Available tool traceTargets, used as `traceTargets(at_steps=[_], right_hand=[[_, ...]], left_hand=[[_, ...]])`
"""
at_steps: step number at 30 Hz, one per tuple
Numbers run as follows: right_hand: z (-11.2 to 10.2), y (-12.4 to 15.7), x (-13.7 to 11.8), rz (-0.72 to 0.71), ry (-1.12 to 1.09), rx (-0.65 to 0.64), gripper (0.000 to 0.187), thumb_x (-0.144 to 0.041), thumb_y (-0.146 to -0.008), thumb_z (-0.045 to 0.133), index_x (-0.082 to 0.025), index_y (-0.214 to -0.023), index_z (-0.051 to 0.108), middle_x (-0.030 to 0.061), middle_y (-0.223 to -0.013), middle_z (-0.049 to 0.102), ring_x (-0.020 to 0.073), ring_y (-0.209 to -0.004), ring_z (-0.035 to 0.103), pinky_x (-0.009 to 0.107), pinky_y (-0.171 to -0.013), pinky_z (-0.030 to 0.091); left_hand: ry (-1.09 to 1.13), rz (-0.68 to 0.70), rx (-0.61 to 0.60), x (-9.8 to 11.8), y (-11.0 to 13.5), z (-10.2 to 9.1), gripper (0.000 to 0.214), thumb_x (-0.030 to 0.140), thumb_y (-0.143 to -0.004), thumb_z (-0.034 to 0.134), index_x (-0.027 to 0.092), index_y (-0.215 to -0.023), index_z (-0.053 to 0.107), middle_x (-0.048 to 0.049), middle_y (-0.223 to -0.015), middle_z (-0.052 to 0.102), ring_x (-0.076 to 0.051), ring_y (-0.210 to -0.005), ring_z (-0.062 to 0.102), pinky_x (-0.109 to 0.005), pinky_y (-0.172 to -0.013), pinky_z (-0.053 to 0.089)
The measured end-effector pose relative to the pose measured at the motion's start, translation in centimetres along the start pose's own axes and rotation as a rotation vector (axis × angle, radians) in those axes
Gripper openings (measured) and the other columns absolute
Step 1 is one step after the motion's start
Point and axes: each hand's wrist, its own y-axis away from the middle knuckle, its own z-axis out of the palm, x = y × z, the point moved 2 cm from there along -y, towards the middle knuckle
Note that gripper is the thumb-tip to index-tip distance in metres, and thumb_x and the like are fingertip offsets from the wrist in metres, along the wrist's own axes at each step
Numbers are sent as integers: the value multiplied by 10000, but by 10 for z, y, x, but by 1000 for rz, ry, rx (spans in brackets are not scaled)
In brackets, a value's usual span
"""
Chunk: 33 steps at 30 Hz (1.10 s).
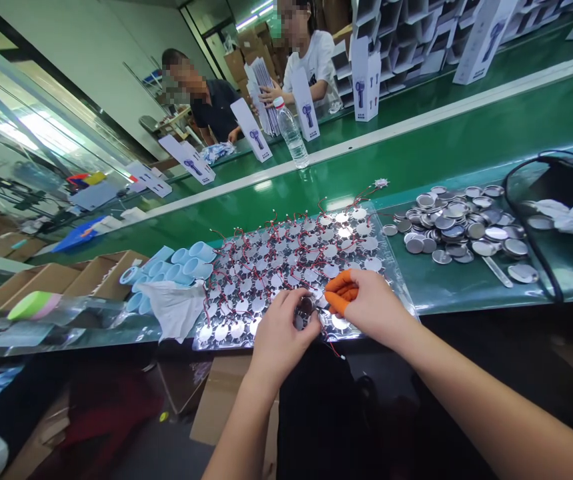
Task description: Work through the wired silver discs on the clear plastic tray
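My left hand curls its thumb and fingers around a small round metal part, held over the near edge of the layout. Close beside it, my right hand wears orange finger cots on several fingers. Its fingertips are pinched together at the part's right side; what they grip is too small to make out. Under both hands lie rows of silver discs with red wires, spread over a shiny clear sheet. One thin red lead hangs down below the hands.
To the right is a heap of loose metal discs beside a black cable. Light-blue plastic cups and a white cloth lie left. A water bottle and printed boxes stand across the green belt, where two people sit.
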Motion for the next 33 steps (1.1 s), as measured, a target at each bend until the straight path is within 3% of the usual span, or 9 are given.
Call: traceTargets(at_steps=[9,16,23,25,27,31,33], right_hand=[[0,6,-4,-125,128,59,115,-154,-743,640,-198,-832,696,31,-727,725,185,-672,702,301,-656,566],[5,2,10,44,-58,41,83,-188,-776,659,-177,-857,669,55,-740,728,191,-630,715,280,-564,561],[-2,6,-4,-402,387,-40,181,-118,-833,603,-224,-909,729,52,-895,762,215,-840,718,337,-797,537],[-3,6,-6,-439,409,-58,202,-97,-824,600,-229,-903,731,50,-908,763,220,-861,717,340,-810,532],[-3,4,-5,-334,296,-46,156,-110,-807,620,-216,-872,715,46,-846,756,205,-777,720,318,-740,550],[-3,-1,0,13,-32,-23,67,-143,-771,662,-184,-824,658,37,-674,705,187,-605,704,275,-553,554],[-2,-3,2,93,-118,-28,70,-142,-759,670,-177,-814,644,37,-637,687,192,-592,705,271,-521,554]], left_hand=[[-52,7,33,2,1,5,312,229,-821,620,256,-1131,601,-49,-1022,627,-218,-902,617,-333,-764,505],[-82,-12,28,2,0,6,310,261,-824,631,257,-1133,606,-51,-1029,628,-224,-880,623,-344,-747,504],[-51,-1,11,2,-2,5,298,254,-820,633,254,-1118,620,-44,-971,623,-221,-875,608,-337,-745,498],[-40,-3,-13,4,-2,3,285,253,-831,626,251,-1116,625,-46,-975,619,-221,-889,606,-335,-753,500],[-15,6,-42,4,-3,-1,297,267,-845,625,250,-1141,622,-47,-1004,616,-216,-911,606,-336,-777,503],[55,44,-158,2,-6,-11,328,326,-906,594,261,-1228,601,-43,-1044,609,-191,-915,602,-325,-812,500],[81,53,-199,0,-8,-14,309,332,-929,570,258,-1226,614,-43,-1025,612,-183,-887,600,-317,-795,496]])
